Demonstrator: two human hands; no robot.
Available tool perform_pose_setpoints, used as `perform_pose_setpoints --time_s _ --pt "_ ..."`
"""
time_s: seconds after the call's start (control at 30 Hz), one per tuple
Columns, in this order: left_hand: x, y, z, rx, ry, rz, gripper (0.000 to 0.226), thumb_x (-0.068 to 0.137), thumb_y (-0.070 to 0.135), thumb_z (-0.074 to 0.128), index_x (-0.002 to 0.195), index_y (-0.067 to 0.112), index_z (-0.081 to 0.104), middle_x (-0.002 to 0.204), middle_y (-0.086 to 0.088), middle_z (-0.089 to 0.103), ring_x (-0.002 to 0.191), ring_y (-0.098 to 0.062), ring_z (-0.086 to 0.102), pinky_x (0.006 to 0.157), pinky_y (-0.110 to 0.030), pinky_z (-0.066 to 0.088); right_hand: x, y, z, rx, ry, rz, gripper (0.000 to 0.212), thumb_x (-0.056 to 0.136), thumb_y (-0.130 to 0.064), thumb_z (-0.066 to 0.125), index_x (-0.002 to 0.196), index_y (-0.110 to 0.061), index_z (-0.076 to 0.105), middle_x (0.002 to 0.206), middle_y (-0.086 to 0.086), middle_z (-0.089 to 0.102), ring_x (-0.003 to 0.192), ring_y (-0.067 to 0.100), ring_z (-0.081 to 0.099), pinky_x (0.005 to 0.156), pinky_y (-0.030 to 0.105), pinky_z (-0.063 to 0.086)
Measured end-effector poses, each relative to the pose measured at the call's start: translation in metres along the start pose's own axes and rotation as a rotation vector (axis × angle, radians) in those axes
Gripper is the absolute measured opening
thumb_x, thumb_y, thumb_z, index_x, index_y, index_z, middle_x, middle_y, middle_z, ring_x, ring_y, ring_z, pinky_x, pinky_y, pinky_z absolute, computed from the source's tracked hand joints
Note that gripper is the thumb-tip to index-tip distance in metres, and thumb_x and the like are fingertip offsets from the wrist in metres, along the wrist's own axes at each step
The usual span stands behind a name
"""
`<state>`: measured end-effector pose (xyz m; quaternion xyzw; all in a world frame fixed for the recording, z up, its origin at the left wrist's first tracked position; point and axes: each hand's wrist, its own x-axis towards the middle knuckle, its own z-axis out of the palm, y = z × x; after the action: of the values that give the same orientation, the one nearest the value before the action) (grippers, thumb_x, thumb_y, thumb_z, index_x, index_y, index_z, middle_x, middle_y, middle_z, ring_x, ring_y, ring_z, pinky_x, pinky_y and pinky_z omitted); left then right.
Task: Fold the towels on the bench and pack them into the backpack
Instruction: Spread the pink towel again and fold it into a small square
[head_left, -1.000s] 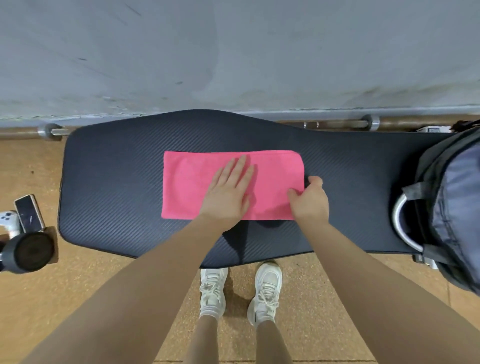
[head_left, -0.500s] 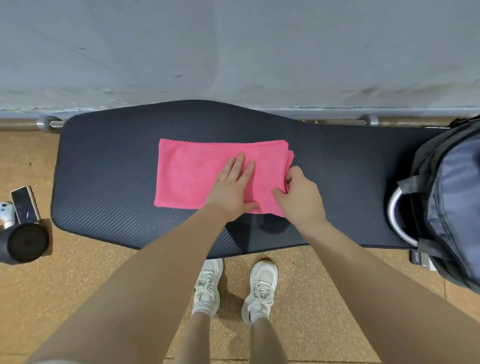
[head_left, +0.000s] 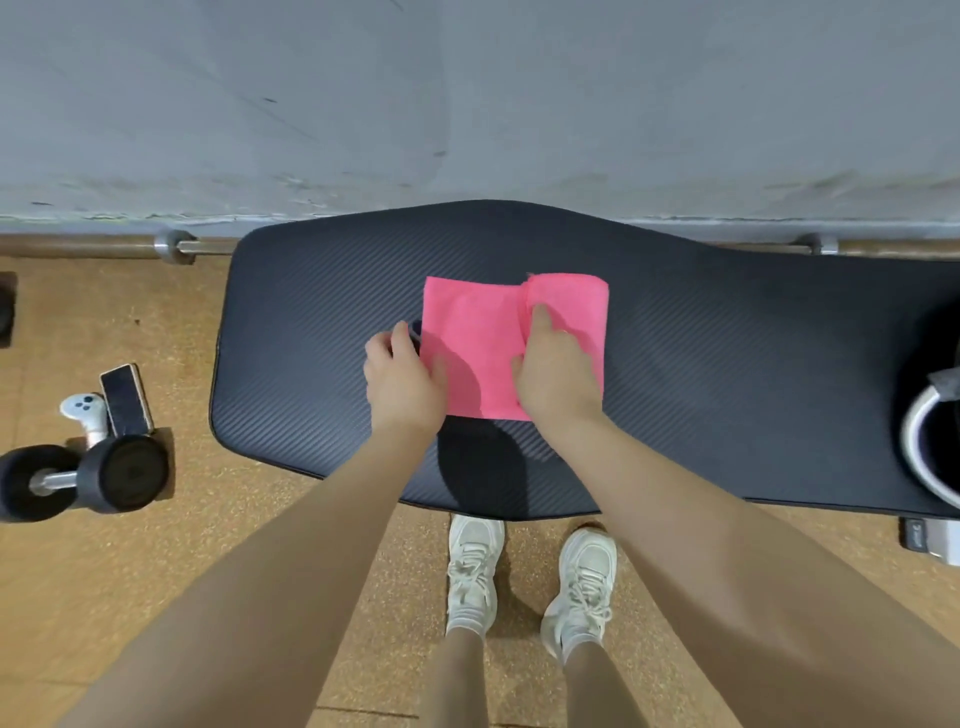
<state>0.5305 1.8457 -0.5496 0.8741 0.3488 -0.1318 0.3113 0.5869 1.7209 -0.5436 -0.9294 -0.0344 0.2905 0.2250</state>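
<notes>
Head view, one pink towel on the dark padded desk, lying at the centre of the pad. It reads as a folded rectangle with a second flap turned over along its 3 o'clock side; a vertical ridge marks the flap's edge.

Left hand: at the towel's 9 o'clock edge, fingers curled, thumb lying on the pink cloth. We judge it pinches that edge, but the fingertips are hidden behind the knuckles, so we cannot confirm what is under them.

Right hand: resting on the towel, index finger extended along the ridge and pressing, the other fingers loosely bent on the cloth. We see no pinch here.

Backpack: only its dark opening with a pale rim shows, at 3 o'clock from the towel, well apart, at the frame edge.

Floor at 9 o'clock: dumbbell, phone, white controller. Not part of the task.

Step in hand, our judgement: closing another fold. To do it well we would:
- keep the right index on the ridge as the hinge line;
- carry the 9 o'clock edge over in one sweep, corners matched to the 3 o'clock edge;
- smooth from ridge outward to press air out;
- check the top edge, where the two layers look slightly offset.

Packing not yet begun.
</notes>
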Motion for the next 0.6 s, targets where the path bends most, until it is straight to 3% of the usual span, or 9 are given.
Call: perform_pose_setpoints --time_s 0.1,0.17,0.23,0.37,0.43,0.5,0.6 --pt "0.015 -0.006 0.0 -0.053 -0.061 -0.127 0.042 0.095 0.026 0.043 0.131 0.006 0.041 0.131 -0.017 0.04 0.121 -0.033 0.039 0.099 -0.045 0.036 0.002 -0.005 0.003 -0.034 -0.021 0.003 0.055 0.095 -0.017 0.042 0.142 0.001 0.019 0.101 0.012 0.063 0.084 0.029 0.06 0.061 0.031 0.036" --pt "0.021 -0.005 0.004 -0.08 -0.098 -0.124 0.04 0.093 0.032 0.047 0.123 0.005 0.046 0.124 -0.016 0.049 0.115 -0.033 0.045 0.097 -0.049 0.041 -0.003 -0.003 0.0 -0.124 0.11 -0.095 0.046 0.094 -0.018 0.036 0.135 0.001 0.033 0.095 0.013 0.064 0.084 0.031 0.061 0.063 0.032 0.036" --pt "0.024 -0.003 0.008 -0.087 -0.133 -0.134 0.043 0.091 0.037 0.05 0.118 0.004 0.047 0.118 -0.015 0.054 0.112 -0.033 0.049 0.094 -0.051 0.043 -0.01 0.004 -0.004 -0.286 0.208 -0.22 0.044 0.087 -0.011 0.032 0.129 -0.003 0.044 0.103 0.014 0.061 0.093 0.033 0.057 0.072 0.035 0.036" --pt "0.024 -0.002 0.01 -0.077 -0.13 -0.155 0.039 0.091 0.033 0.052 0.113 0.0 0.049 0.117 -0.017 0.053 0.108 -0.033 0.05 0.092 -0.049 0.044 -0.014 0.027 -0.003 -0.477 0.08 -0.22 0.049 0.087 -0.009 0.047 0.135 -0.01 0.042 0.117 0.015 0.05 0.103 0.035 0.049 0.08 0.041 0.037" --pt "0.019 0.002 0.005 -0.169 -0.121 -0.113 0.029 0.092 0.027 0.05 0.104 0.001 0.048 0.107 -0.014 0.054 0.096 -0.028 0.051 0.082 -0.041 0.045 -0.011 0.033 0.006 -0.56 0.074 -0.206 0.054 0.078 -0.015 0.066 0.13 -0.011 0.051 0.109 0.017 0.055 0.093 0.036 0.054 0.075 0.041 0.041" --pt "0.011 0.008 -0.001 -0.275 -0.113 0.0 0.016 0.092 0.023 0.049 0.092 0.008 0.042 0.079 -0.002 0.051 0.071 -0.019 0.048 0.065 -0.032 0.04 -0.012 0.029 0.008 -0.647 0.13 -0.19 0.063 0.062 -0.02 0.081 0.121 -0.015 0.06 0.1 0.015 0.058 0.086 0.035 0.057 0.072 0.042 0.045" --pt "-0.003 0.026 -0.006 -0.323 -0.143 0.22 0.015 0.09 0.018 0.053 0.089 0.013 0.039 0.065 0.007 0.042 0.056 -0.01 0.041 0.055 -0.029 0.033 -0.014 0.025 0.0 -0.607 -0.022 -0.109 0.061 0.087 -0.031 0.058 0.142 -0.028 0.032 0.131 0.011 0.038 0.12 0.032 0.037 0.095 0.051 0.038"
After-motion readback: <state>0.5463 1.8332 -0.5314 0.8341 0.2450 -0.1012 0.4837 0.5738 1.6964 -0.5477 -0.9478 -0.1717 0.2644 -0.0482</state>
